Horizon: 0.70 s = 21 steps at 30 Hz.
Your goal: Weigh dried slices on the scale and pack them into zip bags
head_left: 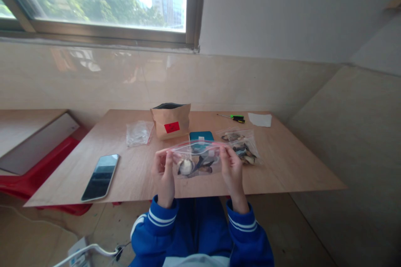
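Note:
Between my two hands hangs a clear zip bag [194,170] with a red-edged seal. Dark and pale dried pieces, perhaps mushroom slices, lie in its lower part. My left hand [164,175] pinches the bag's top left corner, and my right hand [232,171] pinches the top right corner. The bag's mouth appears slightly parted along the middle. Just behind it lies a teal flat box [201,136] with a white label, partly covered by the bag. To the right of my right hand, filled clear zip bags [246,153] of similar pieces rest on the table.
A brown paper pouch [172,123] with a red label stands open at the back, beside empty-looking clear plastic bags [138,133]. A phone [100,177] lies at the table's [282,175] front left. Screwdrivers [234,118] and a white paper piece [260,119] are at the back right.

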### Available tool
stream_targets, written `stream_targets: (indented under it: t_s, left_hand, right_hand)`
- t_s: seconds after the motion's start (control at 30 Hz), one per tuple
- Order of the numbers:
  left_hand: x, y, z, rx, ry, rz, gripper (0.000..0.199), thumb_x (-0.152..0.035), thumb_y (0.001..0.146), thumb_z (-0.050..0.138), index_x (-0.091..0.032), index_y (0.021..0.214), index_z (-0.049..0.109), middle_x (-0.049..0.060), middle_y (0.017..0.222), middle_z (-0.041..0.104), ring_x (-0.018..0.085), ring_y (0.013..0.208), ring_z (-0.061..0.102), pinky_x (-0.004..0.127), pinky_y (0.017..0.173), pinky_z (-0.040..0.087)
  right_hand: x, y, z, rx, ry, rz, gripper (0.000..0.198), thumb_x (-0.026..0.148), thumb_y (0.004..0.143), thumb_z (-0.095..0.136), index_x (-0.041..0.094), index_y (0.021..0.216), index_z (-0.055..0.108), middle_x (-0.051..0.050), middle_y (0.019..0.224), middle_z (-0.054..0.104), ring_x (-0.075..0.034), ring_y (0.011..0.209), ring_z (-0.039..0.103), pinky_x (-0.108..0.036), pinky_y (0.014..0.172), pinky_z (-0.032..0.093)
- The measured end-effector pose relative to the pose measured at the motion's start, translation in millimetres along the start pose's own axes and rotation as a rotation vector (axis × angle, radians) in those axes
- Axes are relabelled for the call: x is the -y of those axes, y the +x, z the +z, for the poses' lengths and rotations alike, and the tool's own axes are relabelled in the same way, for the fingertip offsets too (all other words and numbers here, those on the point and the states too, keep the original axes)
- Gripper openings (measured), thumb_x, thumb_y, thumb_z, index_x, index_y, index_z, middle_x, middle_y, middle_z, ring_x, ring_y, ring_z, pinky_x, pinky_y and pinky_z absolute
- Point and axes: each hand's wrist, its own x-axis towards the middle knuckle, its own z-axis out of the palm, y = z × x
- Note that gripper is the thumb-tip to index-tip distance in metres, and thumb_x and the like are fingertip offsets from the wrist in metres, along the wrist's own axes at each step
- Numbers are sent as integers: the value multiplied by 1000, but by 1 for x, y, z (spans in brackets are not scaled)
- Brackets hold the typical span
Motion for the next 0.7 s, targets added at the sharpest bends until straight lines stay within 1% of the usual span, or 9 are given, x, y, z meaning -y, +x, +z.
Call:
stream_targets:
  t_s: [0.1,0.17,0.27,0.33,0.5,0.57,0.7]
  left_hand:
    - [0,1,-2,21,100,25,23,-42,88,58,-20,90,63,-1,70,68,12,65,62,23,63,47]
    - [-2,3,-3,-19,114,47,24,-42,88,58,-19,91,64,-1,68,68,13,64,64,24,64,48]
    - [-10,6,-4,-80,93,72,23,-41,88,58,-19,90,65,-2,65,67,12,61,63,23,61,49]
    - [-14,7,-5,-95,83,73,22,-40,87,59,-19,89,65,-2,63,67,11,58,62,22,59,49]
    - [-15,6,-5,-105,40,63,21,-39,85,63,-18,86,63,-3,60,66,11,53,62,22,56,49]
    - [-14,5,-6,-94,22,53,20,-39,84,65,-19,85,62,-3,59,66,11,52,63,22,55,50]
    - [-12,5,-9,-46,32,46,21,-39,82,66,-19,83,64,-3,57,65,12,52,63,23,55,50]
  right_hand:
    - [0,-1,-3,40,-90,-52,31,42,96,45,22,90,69,-5,90,74,-21,83,68,-33,81,51]
    - [1,-1,-6,42,-123,-71,32,40,97,44,22,92,69,-6,93,73,-22,89,68,-34,85,51]
    - [4,-1,-9,53,-136,-97,32,39,98,42,23,96,70,-6,103,73,-23,103,66,-35,89,50]
    - [6,-1,-9,49,-115,-107,31,38,97,44,23,96,70,-6,105,73,-23,106,65,-35,90,50]
    - [7,-1,-5,-99,64,-44,19,38,90,57,22,93,65,-5,91,75,-21,83,72,-34,78,56]
    - [8,-1,-4,-145,67,-56,18,38,88,60,21,89,64,-4,85,74,-20,79,72,-33,75,57]
    - [11,1,-5,-235,20,-87,21,40,85,63,19,81,64,-3,79,73,-20,75,70,-34,73,57]
